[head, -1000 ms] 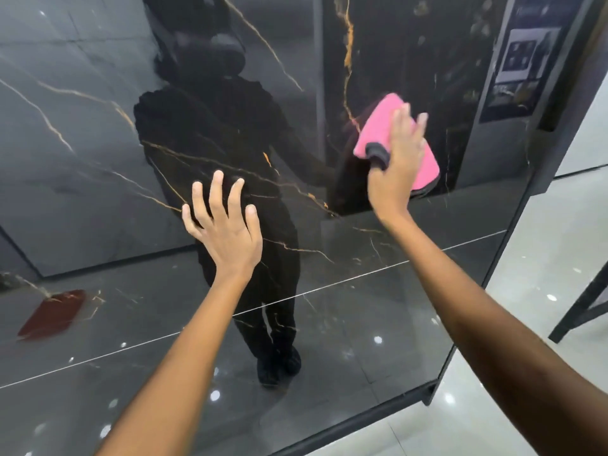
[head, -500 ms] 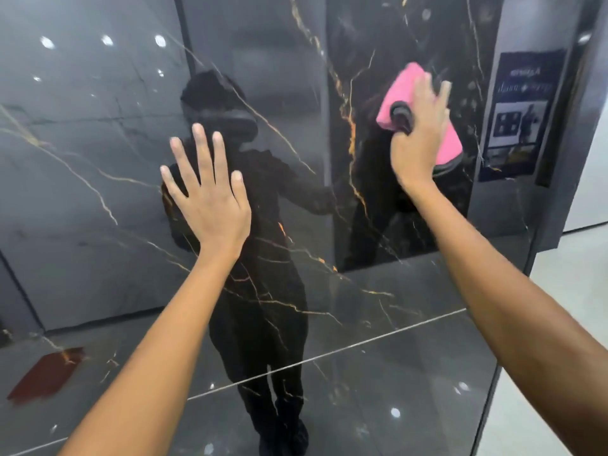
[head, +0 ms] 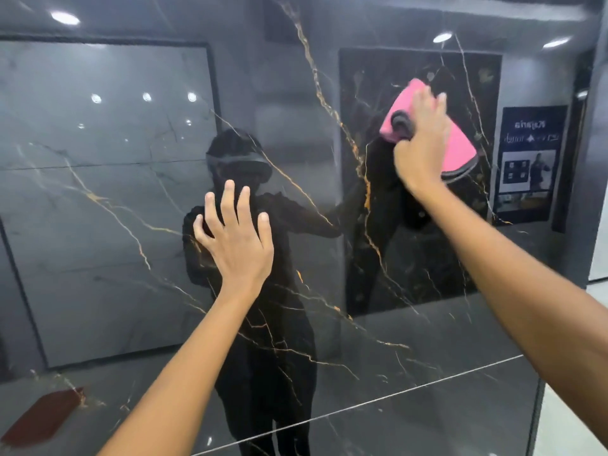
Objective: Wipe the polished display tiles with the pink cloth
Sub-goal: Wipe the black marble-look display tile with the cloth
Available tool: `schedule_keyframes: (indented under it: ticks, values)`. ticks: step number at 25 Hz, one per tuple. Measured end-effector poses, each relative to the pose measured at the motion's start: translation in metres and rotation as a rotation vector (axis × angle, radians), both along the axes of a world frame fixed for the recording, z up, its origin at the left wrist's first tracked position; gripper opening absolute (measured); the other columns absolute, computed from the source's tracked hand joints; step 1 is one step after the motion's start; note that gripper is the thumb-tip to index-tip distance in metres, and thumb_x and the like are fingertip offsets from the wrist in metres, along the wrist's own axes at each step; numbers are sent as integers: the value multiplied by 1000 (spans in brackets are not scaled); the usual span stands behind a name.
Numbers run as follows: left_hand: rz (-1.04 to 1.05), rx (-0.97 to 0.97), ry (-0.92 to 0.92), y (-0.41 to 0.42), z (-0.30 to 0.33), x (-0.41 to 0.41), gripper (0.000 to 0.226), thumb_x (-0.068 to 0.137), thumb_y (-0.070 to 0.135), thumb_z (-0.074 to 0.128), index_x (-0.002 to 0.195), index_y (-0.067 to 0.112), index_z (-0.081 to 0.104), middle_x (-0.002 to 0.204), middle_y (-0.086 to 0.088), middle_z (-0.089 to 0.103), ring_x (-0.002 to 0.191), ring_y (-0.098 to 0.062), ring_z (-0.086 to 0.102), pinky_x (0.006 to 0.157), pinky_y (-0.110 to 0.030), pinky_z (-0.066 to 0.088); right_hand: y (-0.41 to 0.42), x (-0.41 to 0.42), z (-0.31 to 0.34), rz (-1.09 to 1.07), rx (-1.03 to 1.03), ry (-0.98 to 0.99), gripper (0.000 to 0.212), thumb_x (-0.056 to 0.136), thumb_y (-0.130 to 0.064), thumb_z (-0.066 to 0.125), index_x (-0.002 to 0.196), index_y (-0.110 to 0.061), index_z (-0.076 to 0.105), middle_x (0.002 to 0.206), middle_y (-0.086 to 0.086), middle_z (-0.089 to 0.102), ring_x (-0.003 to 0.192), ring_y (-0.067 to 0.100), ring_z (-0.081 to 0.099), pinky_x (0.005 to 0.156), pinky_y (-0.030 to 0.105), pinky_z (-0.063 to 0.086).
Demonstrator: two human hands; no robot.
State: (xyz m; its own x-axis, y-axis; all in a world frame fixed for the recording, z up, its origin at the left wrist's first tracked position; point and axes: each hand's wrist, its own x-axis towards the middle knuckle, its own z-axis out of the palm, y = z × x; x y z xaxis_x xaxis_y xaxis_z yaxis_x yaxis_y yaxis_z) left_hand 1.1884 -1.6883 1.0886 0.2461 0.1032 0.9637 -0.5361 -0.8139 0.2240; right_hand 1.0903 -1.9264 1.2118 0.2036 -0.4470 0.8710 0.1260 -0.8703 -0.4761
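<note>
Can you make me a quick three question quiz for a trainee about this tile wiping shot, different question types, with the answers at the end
1. True or false: the left hand is wrapped round the pink cloth.
2. Multiple choice: what colour are the veins in the dark polished tile? A) blue B) gold C) green
3. Fill the gap: the right hand presses the pink cloth against the tile, and a ____ edge shows along the cloth's lower side.

Key
1. False: the left hand lies flat on the tile with fingers spread, apart from the cloth.
2. B
3. grey
</note>
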Motion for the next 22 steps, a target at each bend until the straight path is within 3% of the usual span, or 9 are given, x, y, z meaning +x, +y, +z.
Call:
schedule_keyframes:
  ticks: [2, 5, 7, 10, 12, 15, 17, 18, 22]
  values:
    - [-48, -40, -47, -2, 32, -4, 43, 95, 32, 39, 133, 15, 51, 143, -6, 46, 133, -28, 35, 107, -51, 23, 47, 10, -45, 130, -471, 86, 76, 65, 14, 38, 140, 0, 40, 139, 29, 41, 122, 29, 44, 113, 25, 28]
    - [-67, -16, -152, 5, 97, -3, 44, 95, 30, 40, 136, 15, 49, 148, -5, 42, 140, -28, 31, 111, -46, 18, 60, 17, -74, 51, -1317, 283, 83, 61, -4, 31, 143, -5, 40, 149, 16, 38, 140, 30, 31, 116, 39, 15]
    - [-60, 19, -164, 15, 132, 4, 47, 96, 30, 36, 140, 16, 45, 154, -4, 34, 146, -28, 22, 115, -47, 13, 23, 22, -11, 3, -1107, 212, 81, 58, -3, 36, 139, 1, 45, 142, 25, 44, 134, 41, 37, 111, 40, 21]
    - [-10, 52, -139, 25, 155, 18, 52, 99, 31, 31, 149, 18, 33, 161, -2, 20, 150, -27, 9, 119, -49, 7, -15, 1, 76, 0, -199, 20, 79, 63, 5, 41, 141, -3, 41, 143, 24, 40, 132, 43, 36, 112, 33, 24]
    - [46, 77, -139, 26, 154, 24, 55, 101, 33, 26, 154, 20, 24, 163, -1, 13, 150, -27, 5, 120, -50, 5, 5, 10, 66, 6, -45, -11, 79, 63, 0, 41, 142, -5, 40, 146, 18, 40, 136, 37, 32, 114, 33, 22]
    - [72, 85, -151, 24, 151, 30, 56, 102, 35, 22, 156, 21, 18, 164, -1, 10, 151, -26, 3, 120, -49, 4, 59, 31, -23, 79, -875, 114, 78, 62, -12, 28, 137, -1, 46, 144, 20, 44, 135, 34, 33, 114, 33, 14]
    - [72, 91, -158, 25, 152, 31, 57, 102, 36, 21, 156, 21, 18, 164, -1, 9, 151, -26, 2, 120, -49, 4, 49, 20, -17, 13, -1232, 166, 77, 62, -7, 29, 137, 0, 47, 145, 20, 43, 136, 34, 32, 114, 39, 16]
    - [74, 91, -163, 26, 152, 30, 57, 101, 37, 21, 156, 21, 18, 164, -1, 9, 151, -26, 2, 120, -49, 3, 27, 16, 11, -14, -1130, 167, 71, 63, 0, 35, 133, 3, 49, 140, 25, 46, 131, 39, 36, 112, 43, 22]
    - [83, 94, -170, 24, 149, 32, 58, 101, 37, 18, 156, 20, 16, 164, -2, 7, 151, -27, 1, 120, -50, 3, -49, -12, 108, -83, 23, -2, 74, 66, -1, 43, 139, -5, 42, 137, 20, 43, 124, 37, 44, 108, 40, 34]
